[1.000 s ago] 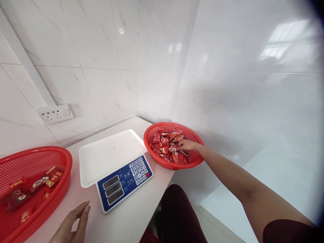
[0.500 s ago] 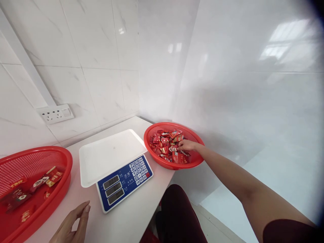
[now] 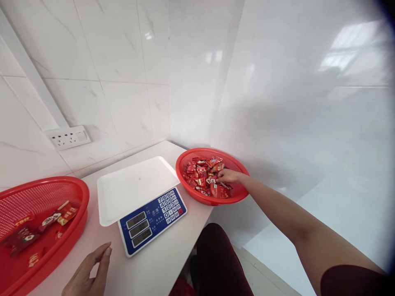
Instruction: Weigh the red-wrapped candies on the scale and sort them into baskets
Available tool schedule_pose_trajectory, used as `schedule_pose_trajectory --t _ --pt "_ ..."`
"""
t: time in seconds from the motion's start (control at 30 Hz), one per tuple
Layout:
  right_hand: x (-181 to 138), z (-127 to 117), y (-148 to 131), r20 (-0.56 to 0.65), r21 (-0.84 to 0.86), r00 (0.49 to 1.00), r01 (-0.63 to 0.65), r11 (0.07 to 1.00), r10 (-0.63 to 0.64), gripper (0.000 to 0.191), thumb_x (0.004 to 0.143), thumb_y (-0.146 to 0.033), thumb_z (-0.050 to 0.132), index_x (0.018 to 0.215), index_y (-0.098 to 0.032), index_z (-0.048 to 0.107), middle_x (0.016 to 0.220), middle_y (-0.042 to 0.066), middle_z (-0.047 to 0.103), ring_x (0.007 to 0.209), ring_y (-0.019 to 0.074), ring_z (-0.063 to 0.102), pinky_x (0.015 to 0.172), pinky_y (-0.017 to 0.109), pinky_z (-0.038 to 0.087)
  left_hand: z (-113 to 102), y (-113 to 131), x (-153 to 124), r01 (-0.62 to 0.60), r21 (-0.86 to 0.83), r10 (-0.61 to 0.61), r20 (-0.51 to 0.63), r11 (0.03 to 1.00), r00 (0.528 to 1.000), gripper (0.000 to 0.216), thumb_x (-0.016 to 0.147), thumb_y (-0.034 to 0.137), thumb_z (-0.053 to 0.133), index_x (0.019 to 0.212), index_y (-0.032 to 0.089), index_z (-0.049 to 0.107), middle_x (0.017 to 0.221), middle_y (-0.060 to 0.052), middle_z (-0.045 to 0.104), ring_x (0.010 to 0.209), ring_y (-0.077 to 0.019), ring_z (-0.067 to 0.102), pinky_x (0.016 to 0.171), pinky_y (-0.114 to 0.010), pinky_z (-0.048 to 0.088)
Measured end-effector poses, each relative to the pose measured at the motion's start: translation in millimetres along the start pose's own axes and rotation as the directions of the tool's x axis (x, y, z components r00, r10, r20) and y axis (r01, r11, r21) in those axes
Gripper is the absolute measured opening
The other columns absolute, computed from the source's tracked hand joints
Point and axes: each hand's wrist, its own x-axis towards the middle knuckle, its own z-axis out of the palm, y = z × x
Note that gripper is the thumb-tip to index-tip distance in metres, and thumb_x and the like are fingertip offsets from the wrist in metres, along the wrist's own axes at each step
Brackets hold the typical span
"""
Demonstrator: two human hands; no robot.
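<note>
My right hand [image 3: 227,176] reaches into the right red plastic basket [image 3: 197,199], its fingers closed at the edge of a small red-and-white snack packet [image 3: 211,181]. Several other small wrapped snack packets [image 3: 200,169], mostly red, lie heaped around it. Low in the view, my left hand [image 3: 89,269] hovers by the table edge of the scale, thumb and forefinger tips together with nothing between them. Between the two hands stands a digital scale [image 3: 154,222] with a blue panel and a bare white tray [image 3: 135,185]; its displays show zeros.
A second red basket [image 3: 82,205] holding a few packets [image 3: 51,221] stands at the left. The white table [image 3: 173,250] ends at its right edge, beside my leg [image 3: 219,259]. Tiled walls close in the back and right, with a power socket [image 3: 69,137] on the left.
Both hands keep nearly the same place and pose. The view has shifted very slightly; no packet has visibly moved.
</note>
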Motion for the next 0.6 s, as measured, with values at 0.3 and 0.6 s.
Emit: schedule_pose_trajectory --t 0.3,0.6 --pt "-0.3 -1.7 0.3 0.006 0.011 1.0 -0.009 1.0 0.008 0.049 0.057 -0.062 0.067 0.053 -0.019 0.045 0.047 -0.004 0.044 0.046 0.0088 0.039 0.046 0.024 0.028 0.9 3.8 -1.1 -0.037 -0.017 0.036 -0.041 0.999 0.999 0.033 0.079 0.048 0.048 0.092 0.027 0.069 0.093 -0.001 0.073 0.069 -0.0146 0.066 0.051 -0.018 0.05" --pt "-7.5 -1.1 -6.6 -0.025 0.017 1.0 -0.01 1.0 0.01 0.049 0.06 -0.058 0.067 0.052 -0.02 0.039 0.046 -0.005 0.039 0.045 0.0078 0.035 0.045 0.024 0.026 -3.2 -1.3 6.7 0.065 -0.081 -0.056 0.112 0.995 0.992 0.035 0.072 0.052 0.051 0.089 0.027 0.069 0.095 -0.002 0.072 0.072 -0.0168 0.068 0.052 -0.02 0.054"
